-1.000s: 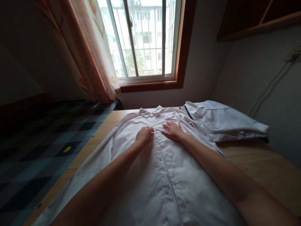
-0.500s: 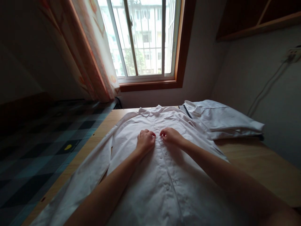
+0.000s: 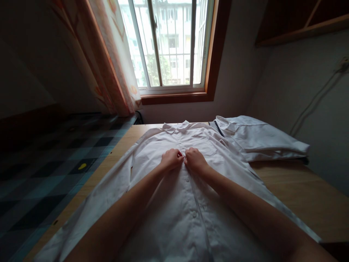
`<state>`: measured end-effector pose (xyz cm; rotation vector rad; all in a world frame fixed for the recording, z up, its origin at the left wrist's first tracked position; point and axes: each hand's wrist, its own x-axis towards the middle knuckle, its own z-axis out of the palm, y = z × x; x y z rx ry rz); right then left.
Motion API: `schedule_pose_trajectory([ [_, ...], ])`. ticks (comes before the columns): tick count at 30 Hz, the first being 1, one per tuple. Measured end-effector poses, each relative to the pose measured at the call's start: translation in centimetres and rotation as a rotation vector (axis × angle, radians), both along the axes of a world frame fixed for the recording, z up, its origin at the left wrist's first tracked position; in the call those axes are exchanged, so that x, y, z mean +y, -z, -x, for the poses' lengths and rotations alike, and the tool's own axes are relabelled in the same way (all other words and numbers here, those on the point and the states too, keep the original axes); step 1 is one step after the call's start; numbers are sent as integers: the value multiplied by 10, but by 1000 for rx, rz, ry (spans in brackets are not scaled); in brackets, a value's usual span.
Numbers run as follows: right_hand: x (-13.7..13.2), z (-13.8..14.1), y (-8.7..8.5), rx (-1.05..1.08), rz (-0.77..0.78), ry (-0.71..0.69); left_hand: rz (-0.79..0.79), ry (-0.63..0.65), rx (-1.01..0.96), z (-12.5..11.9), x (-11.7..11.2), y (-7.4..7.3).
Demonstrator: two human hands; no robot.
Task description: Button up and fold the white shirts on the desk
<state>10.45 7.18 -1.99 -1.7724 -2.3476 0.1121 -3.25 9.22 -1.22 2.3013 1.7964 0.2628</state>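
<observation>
A white long-sleeved shirt [image 3: 169, 211] lies face up, its collar [image 3: 176, 127] toward the window and its row of buttons down the middle. On the front edge at chest height, my left hand [image 3: 172, 159] is closed in a pinch on the placket. My right hand [image 3: 195, 159] pinches the same strip from the other side, its fingertips almost touching the left ones. Whatever button lies between the fingertips is hidden. Lower on the placket a button [image 3: 193, 214] shows.
The shirt is spread on a wooden board [image 3: 297, 193]. Folded white clothing [image 3: 259, 136] lies at the back right. To the left is a checked bedspread [image 3: 62, 171]. Behind stand a barred window [image 3: 171, 54] and a curtain [image 3: 109, 62]; a shelf [image 3: 305, 31] hangs at upper right.
My hands have drawn together at the placket. The right hand has turned its knuckles upward, and its fingers have closed in beside the left. The view has shifted slightly.
</observation>
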Motion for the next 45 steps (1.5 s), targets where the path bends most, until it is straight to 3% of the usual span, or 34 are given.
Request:
schedule_pose_trajectory([
  [5, -2, 3, -6, -41, 11, 0, -42, -73, 25, -6, -5, 3],
  [12, 8, 0, -22, 36, 53, 69, -130, 10, 62, -1, -12, 8],
  [16, 22, -11, -17, 339, 70, 44, -144, 8, 86, -3, -13, 7],
  [21, 28, -16, 12, 876, 155, -26, -140, 19, 42, -2, -11, 7],
  [24, 26, -19, 27, 1002, 219, -50, -125, 49, -62, 3, -8, 9],
  [29, 23, -24, 36, 1072, 246, -60, -74, 88, -278, 14, -1, 14],
  [36, 22, -23, 39, 1009, 176, -94, 192, 107, -642, 26, 4, 13],
  [45, 18, -24, 34, 905, 96, -125, 160, 107, -611, 25, 7, 17],
])
